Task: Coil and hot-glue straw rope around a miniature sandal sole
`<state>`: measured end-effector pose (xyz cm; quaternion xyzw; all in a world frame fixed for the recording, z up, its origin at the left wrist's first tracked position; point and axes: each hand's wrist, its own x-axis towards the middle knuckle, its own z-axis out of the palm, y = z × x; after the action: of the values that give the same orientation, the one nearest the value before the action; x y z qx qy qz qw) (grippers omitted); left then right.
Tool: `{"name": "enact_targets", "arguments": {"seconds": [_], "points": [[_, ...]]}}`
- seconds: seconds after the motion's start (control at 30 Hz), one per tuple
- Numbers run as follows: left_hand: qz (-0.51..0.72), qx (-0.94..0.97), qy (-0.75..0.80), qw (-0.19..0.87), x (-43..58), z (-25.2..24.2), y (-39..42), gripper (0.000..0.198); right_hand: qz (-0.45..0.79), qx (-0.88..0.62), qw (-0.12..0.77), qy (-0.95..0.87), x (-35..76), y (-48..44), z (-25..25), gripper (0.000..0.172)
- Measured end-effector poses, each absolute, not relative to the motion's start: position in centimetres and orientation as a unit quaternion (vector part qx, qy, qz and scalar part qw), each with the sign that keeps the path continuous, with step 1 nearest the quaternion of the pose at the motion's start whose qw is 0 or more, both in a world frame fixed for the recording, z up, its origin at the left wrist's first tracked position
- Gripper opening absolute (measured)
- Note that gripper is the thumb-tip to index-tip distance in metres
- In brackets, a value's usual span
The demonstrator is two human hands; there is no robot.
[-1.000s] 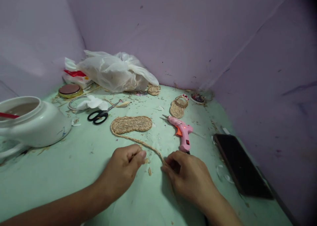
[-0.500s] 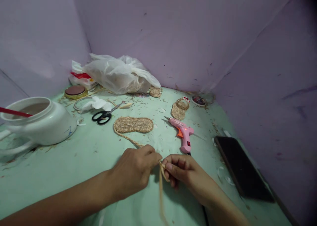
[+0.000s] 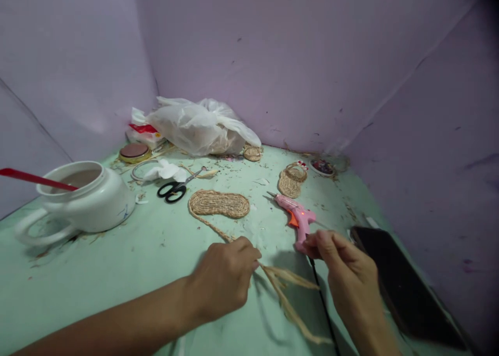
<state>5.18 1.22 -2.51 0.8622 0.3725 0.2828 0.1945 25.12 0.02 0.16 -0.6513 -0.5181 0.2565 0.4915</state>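
An oval coiled straw mat (image 3: 219, 203) lies on the green table (image 3: 128, 252). A braided cord (image 3: 212, 227) trails from it to my left hand (image 3: 226, 275). That hand is closed and pinches the braid's end, where loose straw strands (image 3: 290, 293) fan out toward me. My right hand (image 3: 343, 265) hovers apart to the right, its fingertips pinched together beside the handle of the pink glue gun (image 3: 298, 218). What those fingers hold, if anything, is too small to make out.
A white pot (image 3: 88, 200) with a red stick stands at left. Black scissors (image 3: 173, 189), tissue (image 3: 163, 171), a round tin lid (image 3: 134, 152) and a plastic bag (image 3: 198, 124) lie behind. A small woven sandal (image 3: 290, 182) and a dark phone (image 3: 397, 273) are at right. Lilac walls close in.
My hands were together on the braid's end; the right hand has since pulled away to the right toward the glue gun. The loose strands now lie spread on the table.
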Motion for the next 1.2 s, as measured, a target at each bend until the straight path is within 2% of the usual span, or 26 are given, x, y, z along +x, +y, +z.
{"name": "enact_targets", "arguments": {"seconds": [0.13, 0.23, 0.3, 0.37, 0.43, 0.5, 0.57, 0.67, 0.77, 0.97, 1.1, 1.2], "points": [[0.357, 0.858, 0.349, 0.12, 4.0, -1.6, 1.9, 0.036, 0.2, -0.641, 0.429, -0.604, 24.7, -0.3, 0.3, 0.031], [0.407, 0.81, 0.418, 0.056, 1.7, 0.1, 4.4, 0.028, 0.15, -0.635, 0.434, -0.621, 24.7, -0.3, 0.4, 0.022], [0.35, 0.744, 0.568, 0.029, 0.0, 1.2, 6.6, 0.023, 0.12, -0.625, 0.441, -0.633, 24.6, -0.3, 0.5, 0.016], [0.226, 0.705, 0.671, 0.042, -1.2, 1.9, 8.3, 0.024, 0.099, -0.594, 0.428, -0.674, 23.9, -0.2, 1.0, 0.013], [0.147, 0.694, 0.702, 0.068, -1.7, 2.1, 9.3, 0.027, 0.084, -0.551, 0.386, -0.735, 22.7, 0.2, 1.8, 0.011], [0.124, 0.694, 0.704, 0.084, -1.7, 1.7, 9.7, 0.028, 0.079, -0.528, 0.315, -0.785, 21.0, 1.3, 2.7, 0.009], [0.13, 0.694, 0.702, 0.091, -1.5, 1.1, 9.6, 0.028, 0.085, -0.547, 0.239, -0.798, 19.3, 3.3, 3.3, 0.012], [0.15, 0.697, 0.692, 0.114, -1.3, 0.3, 9.5, 0.03, 0.109, -0.591, 0.161, -0.783, 17.4, 7.1, 3.1, 0.03], [0.188, 0.699, 0.673, 0.151, -1.5, -0.1, 9.7, 0.031, 0.139, -0.564, 0.126, -0.804, 16.5, 9.9, 2.0, 0.037], [0.26, 0.691, 0.615, 0.278, -2.4, 0.2, 9.5, 0.025, 0.177, -0.534, 0.142, -0.814, 17.2, 10.0, 1.8, 0.042], [0.29, 0.612, 0.528, 0.512, -2.2, 0.9, 8.5, 0.024, 0.176, -0.5, 0.259, -0.808, 18.2, 8.3, 3.1, 0.037], [0.331, 0.498, 0.519, 0.61, -1.6, 1.0, 7.8, 0.024, 0.138, -0.504, 0.353, -0.776, 18.6, 6.2, 3.3, 0.025]]}}
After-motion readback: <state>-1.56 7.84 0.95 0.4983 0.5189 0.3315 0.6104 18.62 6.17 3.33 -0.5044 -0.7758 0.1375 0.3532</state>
